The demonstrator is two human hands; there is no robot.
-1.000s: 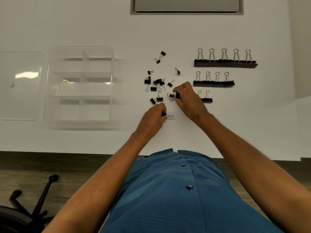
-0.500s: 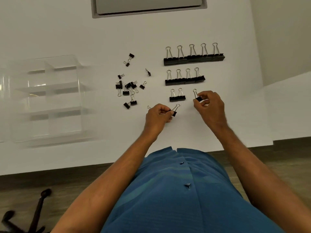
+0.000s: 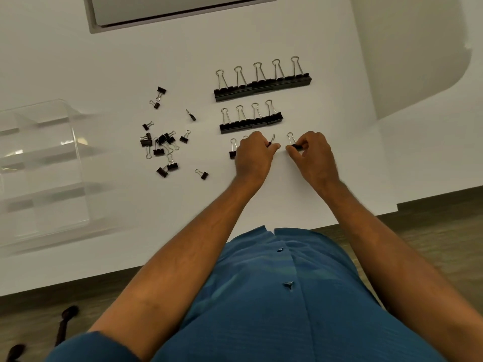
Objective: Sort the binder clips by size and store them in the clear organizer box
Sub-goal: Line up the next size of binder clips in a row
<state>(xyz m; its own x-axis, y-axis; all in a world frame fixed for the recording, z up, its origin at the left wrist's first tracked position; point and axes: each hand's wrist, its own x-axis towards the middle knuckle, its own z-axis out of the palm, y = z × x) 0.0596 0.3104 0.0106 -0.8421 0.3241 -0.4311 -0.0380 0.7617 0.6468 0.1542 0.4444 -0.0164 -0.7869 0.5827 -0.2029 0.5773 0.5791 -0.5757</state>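
- A person in a blue buttoned shirt (image 3: 274,296) leans over a smooth white desk (image 3: 183,61), both bare forearms stretched forward.
- The left hand (image 3: 254,155) curls its fingers around a small black binder clip (image 3: 271,142), of which only a wire loop and a sliver of black body show at the fingertips; the grip is narrow and closed on it.
- The right hand (image 3: 315,152) pinches another small clip (image 3: 295,145) between thumb and forefinger, its silver wire handle standing up and away from the hand.
- The two hands sit close together, just in front of a row of four medium clips (image 3: 251,121) set side by side, handles upright.
- Behind that row stands a longer row of five large clips (image 3: 262,86), black steel bodies touching, looped handles raised.
- One more small clip (image 3: 232,151) stands just left of the left hand, partly hidden by it.
- A loose scatter of small clips (image 3: 162,145) lies to the left, some overlapping, others apart.
- The clear plastic organizer box (image 3: 44,173), with see-through dividers, rests at the far left of the desk, blurred.
- A grey rectangular panel (image 3: 177,9) lies at the far edge of the desk.
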